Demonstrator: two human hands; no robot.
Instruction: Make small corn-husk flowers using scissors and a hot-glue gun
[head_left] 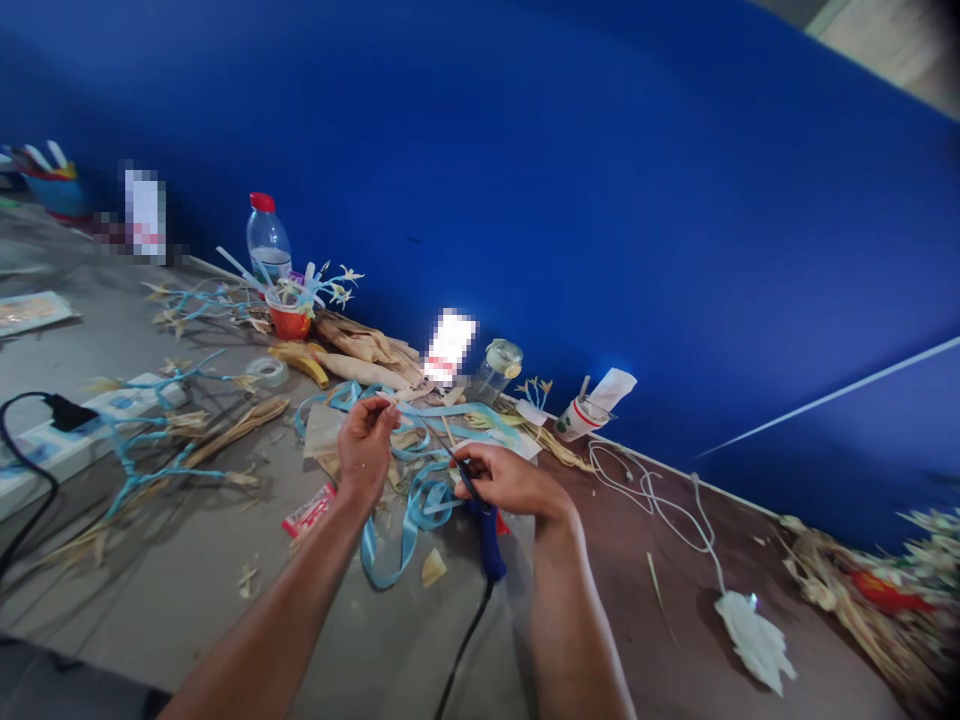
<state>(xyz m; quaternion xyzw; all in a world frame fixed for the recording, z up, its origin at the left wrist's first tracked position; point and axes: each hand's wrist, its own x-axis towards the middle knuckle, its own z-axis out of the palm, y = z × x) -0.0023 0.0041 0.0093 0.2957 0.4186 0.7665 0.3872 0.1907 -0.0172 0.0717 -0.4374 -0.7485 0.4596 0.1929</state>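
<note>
My left hand (pixel 364 450) is closed in a pinch at the end of a light blue ribbon (pixel 457 411), which stretches away to the right. In my right hand (pixel 517 480) is a pair of scissors (pixel 466 478) with dark handles, its blades pointing up and left toward the pinched ribbon. Loose ribbon loops (pixel 411 525) lie on the table below and between both hands. Just beneath my right hand rests a blue glue gun (pixel 491 548), its black cord running toward me. My right fingertips are partly hidden by the handles.
Blue-wrapped twigs (pixel 150 465) and a white power strip (pixel 30 450) lie left. Dried husks (pixel 367 345), a tape roll (pixel 267 372), a red cup (pixel 291 322) and a bottle (pixel 268 240) stand behind. A white cable (pixel 675 520) and dried stems (pixel 847 600) lie right.
</note>
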